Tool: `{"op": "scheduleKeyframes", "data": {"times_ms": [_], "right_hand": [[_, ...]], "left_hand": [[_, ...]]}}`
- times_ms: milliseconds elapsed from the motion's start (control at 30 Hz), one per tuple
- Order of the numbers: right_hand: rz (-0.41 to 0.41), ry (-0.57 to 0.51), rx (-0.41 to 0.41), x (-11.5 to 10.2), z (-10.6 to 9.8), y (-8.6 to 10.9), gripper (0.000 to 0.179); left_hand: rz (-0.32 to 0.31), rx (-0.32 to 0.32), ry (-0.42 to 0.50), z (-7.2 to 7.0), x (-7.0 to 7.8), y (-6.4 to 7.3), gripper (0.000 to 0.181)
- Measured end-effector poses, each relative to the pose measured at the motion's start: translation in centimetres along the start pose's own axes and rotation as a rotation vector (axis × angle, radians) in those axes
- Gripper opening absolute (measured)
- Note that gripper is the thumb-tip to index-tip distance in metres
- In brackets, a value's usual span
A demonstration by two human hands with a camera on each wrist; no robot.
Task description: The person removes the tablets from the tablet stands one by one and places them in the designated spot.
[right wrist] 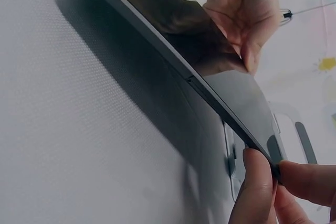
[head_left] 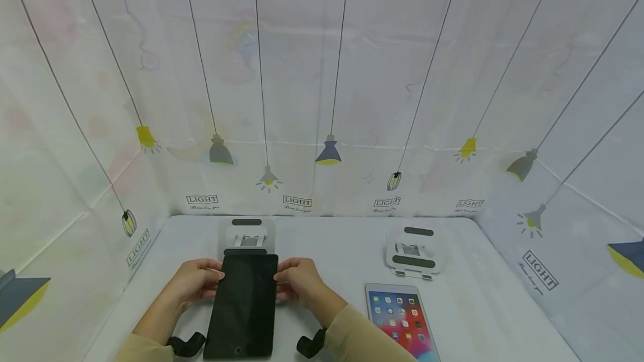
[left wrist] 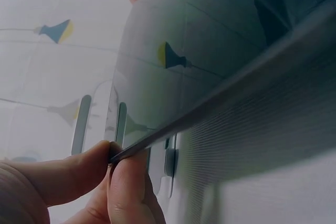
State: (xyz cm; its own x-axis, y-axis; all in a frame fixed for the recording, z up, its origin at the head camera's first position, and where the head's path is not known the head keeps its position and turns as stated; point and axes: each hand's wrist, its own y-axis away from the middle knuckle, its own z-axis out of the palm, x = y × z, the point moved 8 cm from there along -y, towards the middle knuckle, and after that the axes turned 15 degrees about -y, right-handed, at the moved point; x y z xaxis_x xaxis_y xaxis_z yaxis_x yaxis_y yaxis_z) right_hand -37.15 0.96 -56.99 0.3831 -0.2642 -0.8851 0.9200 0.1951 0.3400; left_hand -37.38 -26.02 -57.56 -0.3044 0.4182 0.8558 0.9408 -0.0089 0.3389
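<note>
A black tablet (head_left: 244,306) with a dark screen is held between both hands, its far end raised above the white table. My left hand (head_left: 193,282) pinches the left edge near the far end, thumb on the screen side and fingers beneath. On the opposite edge my right hand (head_left: 301,284) pinches it the same way. Just beyond the tablet's far end lies a white folding tablet stand (head_left: 246,236) with dark grey pads. In the right wrist view the tablet's edge (right wrist: 157,45) slants over its shadow on the cloth.
A second white stand (head_left: 412,250) lies at the back right. In front of it is a white-framed tablet (head_left: 399,317) with its home screen lit. Printed cloth walls (head_left: 302,99) enclose the table (head_left: 327,239) at the back and sides.
</note>
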Motion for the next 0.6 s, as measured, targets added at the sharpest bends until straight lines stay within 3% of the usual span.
{"op": "scheduleKeyframes", "data": {"times_ms": [367,600], "right_hand": [[0.020,0.000,0.000,0.9,0.0,0.6,0.017],[0.028,-0.007,0.000,1.1,0.2,0.9,0.017]], "left_hand": [[-0.031,-0.008,-0.003,0.2,-1.0,0.2,0.024],[-0.021,-0.045,0.009,0.2,-1.4,0.6,0.026]]}}
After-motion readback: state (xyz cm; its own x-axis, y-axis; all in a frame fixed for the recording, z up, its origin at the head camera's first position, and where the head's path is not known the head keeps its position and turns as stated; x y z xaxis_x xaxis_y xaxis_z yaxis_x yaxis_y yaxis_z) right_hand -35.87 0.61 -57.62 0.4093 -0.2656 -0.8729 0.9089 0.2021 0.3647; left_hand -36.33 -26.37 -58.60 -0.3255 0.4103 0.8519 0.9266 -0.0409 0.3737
